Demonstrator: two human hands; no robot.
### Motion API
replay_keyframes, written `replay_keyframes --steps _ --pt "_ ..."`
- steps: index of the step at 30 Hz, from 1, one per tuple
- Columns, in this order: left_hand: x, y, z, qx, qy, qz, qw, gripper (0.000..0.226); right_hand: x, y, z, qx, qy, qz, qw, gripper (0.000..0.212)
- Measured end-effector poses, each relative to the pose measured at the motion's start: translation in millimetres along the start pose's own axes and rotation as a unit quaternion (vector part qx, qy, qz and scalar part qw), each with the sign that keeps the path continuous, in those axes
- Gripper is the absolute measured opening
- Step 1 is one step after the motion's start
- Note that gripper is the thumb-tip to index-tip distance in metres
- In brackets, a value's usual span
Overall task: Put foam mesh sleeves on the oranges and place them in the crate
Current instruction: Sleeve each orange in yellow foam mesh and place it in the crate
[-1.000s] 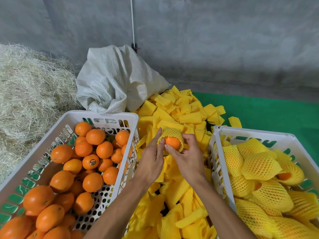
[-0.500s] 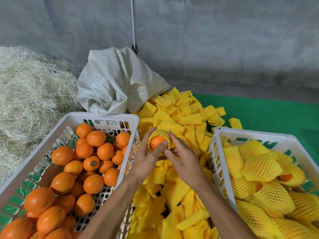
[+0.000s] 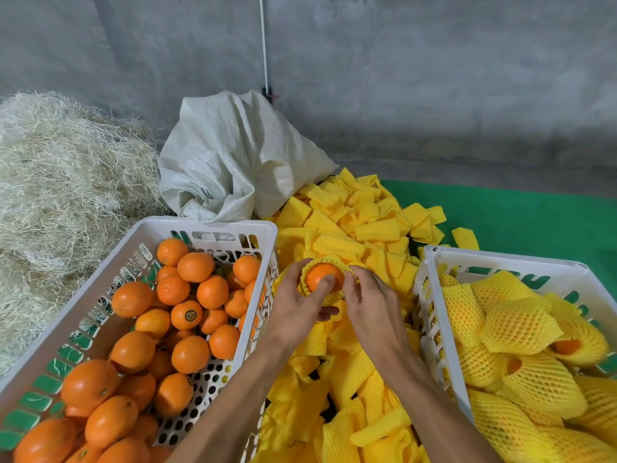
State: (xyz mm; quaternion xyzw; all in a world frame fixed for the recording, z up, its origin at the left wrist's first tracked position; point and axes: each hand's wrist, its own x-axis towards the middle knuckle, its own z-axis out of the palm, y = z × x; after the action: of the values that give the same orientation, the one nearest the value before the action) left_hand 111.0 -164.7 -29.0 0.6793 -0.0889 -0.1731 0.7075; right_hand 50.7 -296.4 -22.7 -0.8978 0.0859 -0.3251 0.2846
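— What is pictured?
— A round orange fruit (image 3: 322, 277), half-wrapped in yellow foam mesh sleeve (image 3: 329, 297), above loose sleeves between two white crates.
— The hands?
— Left hand (image 3: 300, 304) and right hand (image 3: 372, 304) both clamp it.

Grey concrete wall (image 3: 400, 78) behind; green mat (image 3: 517, 222) covers the floor.

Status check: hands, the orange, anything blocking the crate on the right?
Left hand and right hand both grip one orange, its foam mesh sleeve partly on. Right crate holds sleeved oranges; path looks open.
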Motion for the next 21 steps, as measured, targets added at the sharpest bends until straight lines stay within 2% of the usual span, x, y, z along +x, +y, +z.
replay_keyframes --steps 3,7,10,12,14,16,18,20,21 --pt "1.3 0.8 2.2 0.009 0.018 -0.001 1.0 0.058 -0.2 1.2 1.9 -0.016 0.018 -0.019 1.0 0.024" --pt "1.5 0.7 -2.5 0.006 0.004 0.008 1.0 0.06 -2.6 2.2 4.0 -0.044 0.03 -0.072 0.996 0.024" --pt "-0.3 0.1 -3.1 -0.025 0.005 0.068 0.997 0.054 1.2 7.8 1.6 -0.05 0.024 -0.131 0.99 0.027" --pt "0.7 -1.5 -6.5 0.009 0.036 0.12 0.992 0.061 2.5 8.9 -0.7 0.032 -0.015 -0.139 0.99 0.029" --pt "3.0 -2.8 -9.9 0.038 0.048 0.153 0.986 0.066 1.3 6.9 -1.5 0.171 -0.049 -0.07 0.981 0.034" --pt "3.5 -5.7 -9.9 0.082 0.037 0.182 0.979 0.067 0.7 4.4 -0.7 0.286 -0.066 0.077 0.953 0.044" --pt "0.0 -8.5 -6.0 0.132 0.014 0.213 0.968 0.067 1.1 6.1 1.6 0.332 -0.125 0.204 0.912 0.063" --pt "-3.6 -9.5 -1.6 0.143 -0.015 0.222 0.964 0.075 -2.0 10.5 7.1 0.362 -0.211 0.246 0.874 0.082" --pt "-4.3 -9.5 -0.8 0.15 -0.023 0.215 0.965 0.084 -4.0 10.9 10.5 0.37 -0.233 0.235 0.868 0.081"
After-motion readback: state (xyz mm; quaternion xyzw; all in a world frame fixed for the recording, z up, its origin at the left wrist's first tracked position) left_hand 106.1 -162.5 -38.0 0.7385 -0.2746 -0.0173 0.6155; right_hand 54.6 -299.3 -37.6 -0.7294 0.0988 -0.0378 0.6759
